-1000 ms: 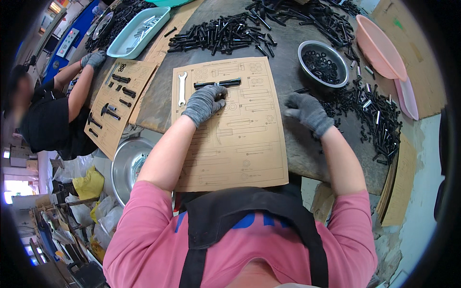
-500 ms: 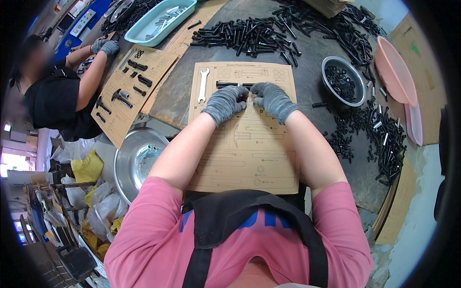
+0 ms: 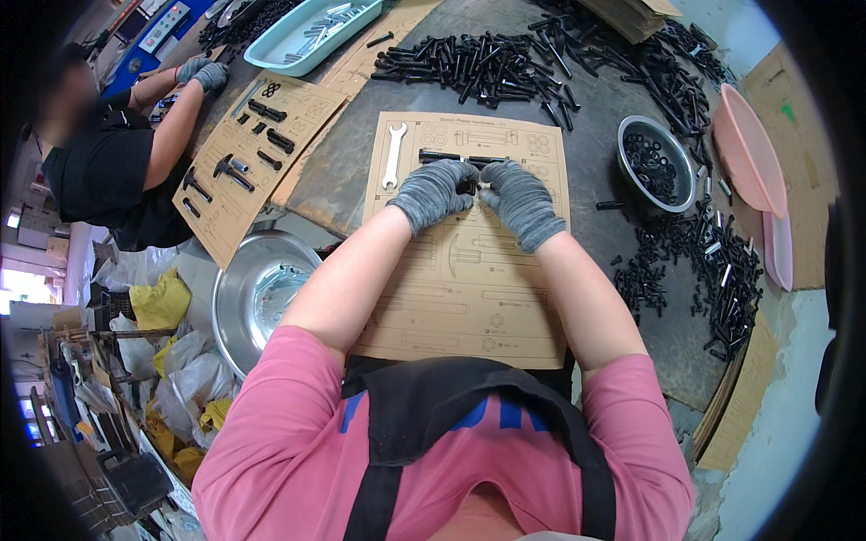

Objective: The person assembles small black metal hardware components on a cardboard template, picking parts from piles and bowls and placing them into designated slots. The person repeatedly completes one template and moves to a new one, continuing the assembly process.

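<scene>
Both of my hands wear grey knit gloves and meet over the upper part of a printed cardboard sheet (image 3: 433, 316). The fingers of my left hand (image 3: 433, 197) are curled around a small dark piece, mostly hidden by the glove. My right hand (image 3: 523, 200) faces it with fingers bent together; whatever they pinch is too covered to name. Just beyond the fingertips, a black bolt (image 3: 440, 156) lies across the sheet, its right portion partly covered by my hands. A silver open-end wrench (image 3: 393, 156) lies at the sheet's upper left.
Black bolts (image 3: 478, 68) are heaped beyond the sheet. To the right stand a metal bowl (image 3: 684, 200) of black rings, loose small fasteners (image 3: 651, 270) and a pink basin (image 3: 749, 149). At left, a co-worker (image 3: 113, 171) works beside another cardboard sheet (image 3: 236, 216) and a light-blue tray (image 3: 262, 56).
The view has shifted slightly, so most of the bench sits a little further right. My hands stay together at the same spot on the sheet, with only small finger movement.
</scene>
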Available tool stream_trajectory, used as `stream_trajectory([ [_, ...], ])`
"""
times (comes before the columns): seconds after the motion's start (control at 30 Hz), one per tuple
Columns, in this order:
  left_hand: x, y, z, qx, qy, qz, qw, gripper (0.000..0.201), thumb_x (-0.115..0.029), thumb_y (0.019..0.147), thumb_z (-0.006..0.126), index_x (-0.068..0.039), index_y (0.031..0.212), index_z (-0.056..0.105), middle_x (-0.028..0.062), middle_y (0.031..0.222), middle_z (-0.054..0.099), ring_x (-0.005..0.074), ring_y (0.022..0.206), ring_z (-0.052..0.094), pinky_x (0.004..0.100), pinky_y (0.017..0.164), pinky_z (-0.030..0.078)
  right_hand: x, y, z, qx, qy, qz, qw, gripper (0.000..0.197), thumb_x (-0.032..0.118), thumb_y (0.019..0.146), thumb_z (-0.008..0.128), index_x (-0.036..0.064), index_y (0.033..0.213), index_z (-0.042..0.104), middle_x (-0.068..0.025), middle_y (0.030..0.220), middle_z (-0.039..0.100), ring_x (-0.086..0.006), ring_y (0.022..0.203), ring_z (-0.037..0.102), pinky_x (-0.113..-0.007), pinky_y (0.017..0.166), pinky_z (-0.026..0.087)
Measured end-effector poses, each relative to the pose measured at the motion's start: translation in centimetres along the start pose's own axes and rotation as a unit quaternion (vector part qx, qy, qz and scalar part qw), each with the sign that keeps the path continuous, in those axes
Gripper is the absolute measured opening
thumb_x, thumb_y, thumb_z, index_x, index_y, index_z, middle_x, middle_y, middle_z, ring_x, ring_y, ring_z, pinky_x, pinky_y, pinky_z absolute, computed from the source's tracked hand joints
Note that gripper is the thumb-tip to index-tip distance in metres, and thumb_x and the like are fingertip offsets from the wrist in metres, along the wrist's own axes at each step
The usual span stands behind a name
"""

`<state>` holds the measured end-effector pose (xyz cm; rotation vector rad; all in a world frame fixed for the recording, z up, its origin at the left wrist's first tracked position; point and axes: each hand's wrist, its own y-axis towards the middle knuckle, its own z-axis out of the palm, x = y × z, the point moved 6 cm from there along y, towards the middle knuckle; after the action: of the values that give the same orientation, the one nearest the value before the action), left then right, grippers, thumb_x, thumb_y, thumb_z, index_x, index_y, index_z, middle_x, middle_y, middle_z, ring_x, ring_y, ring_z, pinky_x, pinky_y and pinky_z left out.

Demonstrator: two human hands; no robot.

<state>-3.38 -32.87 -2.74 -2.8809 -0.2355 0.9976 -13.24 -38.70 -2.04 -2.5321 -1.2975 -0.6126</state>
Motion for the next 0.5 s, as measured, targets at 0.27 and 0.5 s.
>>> stream_trajectory([
  [0.27, -0.5, 0.2, 0.3, -0.042, 0.045, -0.018, 0.998, 0.035, -0.022, 0.07, 0.068, -0.008, 0.101, 0.06, 0.0121, 0.09, 0.062, 0.0263, 0.085, 0.059, 0.0354, 0.077, 0.046, -2.0, 1.2, 1.0, -0.002, -0.036, 0.014, 0.999, 0.018, 0.019, 0.081, 0.052, 0.0087, 0.091, 0.063, -0.0151, 0.09, 0.06, -0.0306, 0.083, 0.059, -0.04, 0.074, 0.047],
  [0.5, -0.7, 0.2, 0.2, -0.067, 0.051, -0.015, 0.996, 0.03, -0.019, 0.072, 0.066, -0.007, 0.098, 0.059, 0.0122, 0.091, 0.062, 0.0291, 0.086, 0.058, 0.0367, 0.077, 0.046, -2.3, 2.0, 1.6, -0.018, -0.054, 0.01, 0.998, 0.019, 0.019, 0.082, 0.048, 0.0079, 0.088, 0.062, -0.0159, 0.087, 0.061, -0.0311, 0.081, 0.06, -0.041, 0.07, 0.049],
])
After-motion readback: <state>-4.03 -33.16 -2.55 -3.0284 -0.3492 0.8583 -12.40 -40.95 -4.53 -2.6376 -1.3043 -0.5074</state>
